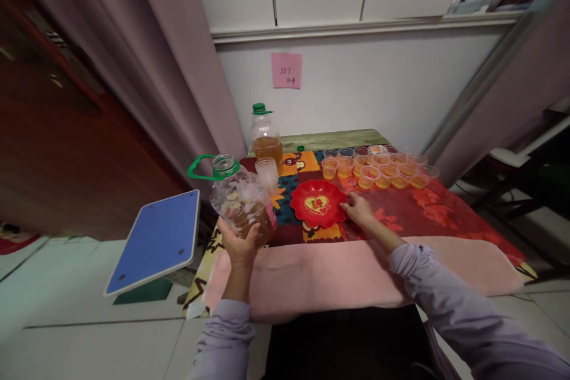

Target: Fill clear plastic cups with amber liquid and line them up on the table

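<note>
My left hand (240, 240) is wrapped round the lower part of a big clear plastic jug (243, 202). The jug is uncapped, has a green handle ring at its neck, holds some brown liquid, and tilts a little. At the right rim of a red scalloped plate (296, 205), my right hand (357, 211) pinches the edge between thumb and fingers. A heart design marks the plate's middle, and nothing lies on it. Just behind the jug stands a stack of clear plastic cups (267, 173).
A second jug (267, 145) with a green cap stands at the back, near a loose green cap (300, 148). Several cups with amber liquid (369, 177) stand in rows at right. A pink towel (329, 279) lines the front edge; a blue board (155, 240) is at left.
</note>
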Action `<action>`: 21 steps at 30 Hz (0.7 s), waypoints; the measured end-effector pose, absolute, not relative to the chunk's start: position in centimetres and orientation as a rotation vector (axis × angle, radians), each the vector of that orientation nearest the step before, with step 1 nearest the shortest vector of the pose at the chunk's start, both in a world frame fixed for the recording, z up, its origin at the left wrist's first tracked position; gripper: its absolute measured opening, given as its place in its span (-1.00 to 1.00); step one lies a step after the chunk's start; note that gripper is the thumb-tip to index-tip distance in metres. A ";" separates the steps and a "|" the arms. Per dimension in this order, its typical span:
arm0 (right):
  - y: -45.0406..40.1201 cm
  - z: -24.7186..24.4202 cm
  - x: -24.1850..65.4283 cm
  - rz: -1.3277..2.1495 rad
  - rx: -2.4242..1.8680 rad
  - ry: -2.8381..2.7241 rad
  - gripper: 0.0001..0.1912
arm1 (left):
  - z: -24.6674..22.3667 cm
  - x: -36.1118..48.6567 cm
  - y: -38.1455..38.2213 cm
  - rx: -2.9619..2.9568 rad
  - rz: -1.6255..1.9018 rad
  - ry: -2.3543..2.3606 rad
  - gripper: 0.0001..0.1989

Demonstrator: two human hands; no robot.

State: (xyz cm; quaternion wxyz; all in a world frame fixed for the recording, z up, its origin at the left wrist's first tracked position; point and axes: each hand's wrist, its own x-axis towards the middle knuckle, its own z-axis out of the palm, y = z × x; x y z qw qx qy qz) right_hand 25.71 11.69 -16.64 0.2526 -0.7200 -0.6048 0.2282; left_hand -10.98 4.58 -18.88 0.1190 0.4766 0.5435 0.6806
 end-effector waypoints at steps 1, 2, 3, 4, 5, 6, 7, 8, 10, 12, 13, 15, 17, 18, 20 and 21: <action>11.6 -16.7 25.6 0.624 -1.952 -1.643 -0.64 | -18.8 -10.9 4.5 1.392 1.987 1.587 0.04; 11.5 -16.7 25.4 0.627 -1.949 -1.644 -0.64 | -18.7 -10.9 4.5 1.390 1.985 1.587 0.04; 11.3 -16.8 25.2 0.629 -1.947 -1.646 -0.65 | -18.6 -10.9 4.4 1.388 1.984 1.590 0.04; 11.2 -16.8 25.1 0.629 -1.945 -1.650 -0.65 | -18.5 -10.9 4.4 1.386 1.984 1.595 0.04; 11.0 -16.7 25.1 0.628 -1.944 -1.657 -0.66 | -18.4 -10.9 4.4 1.383 1.986 1.600 0.05; 10.8 -16.6 25.2 0.625 -1.943 -1.663 -0.65 | -18.3 -10.9 4.3 1.379 1.988 1.604 0.05; 10.7 -16.4 25.4 0.608 -1.944 -1.669 -0.61 | -18.3 -10.8 4.3 1.375 1.991 1.609 0.06; 10.7 -16.1 25.6 0.571 -1.942 -1.675 -0.54 | -18.2 -10.8 4.2 1.371 1.991 1.615 0.06; 10.8 -15.0 25.8 0.457 -1.906 -1.685 -0.39 | -18.1 -10.8 4.1 1.360 1.989 1.626 0.06; 11.4 -13.3 25.2 0.361 -1.779 -1.712 -0.37 | -18.0 -10.6 3.9 1.347 1.988 1.635 0.06; 11.8 -12.4 24.4 0.342 -1.676 -1.740 -0.44 | -18.0 -10.6 3.8 1.341 1.990 1.636 0.06; 12.8 -10.3 22.0 0.344 -1.437 -1.823 -0.63 | -17.8 -10.5 3.7 1.328 1.995 1.635 0.06; 13.8 -8.3 18.7 0.326 -1.235 -1.936 -0.76 | -17.7 -10.5 3.6 1.318 1.997 1.635 0.04; 14.4 -7.3 16.9 0.315 -1.179 -2.001 -0.77 | -17.7 -10.4 3.5 1.315 1.996 1.634 0.03; 15.5 -5.7 13.6 0.292 -1.153 -2.150 -0.77 | -17.6 -10.4 3.4 1.314 1.990 1.625 0.01; 16.1 -4.9 12.1 0.277 -1.168 -2.230 -0.75 | -17.5 -10.4 3.3 1.314 1.990 1.619 0.01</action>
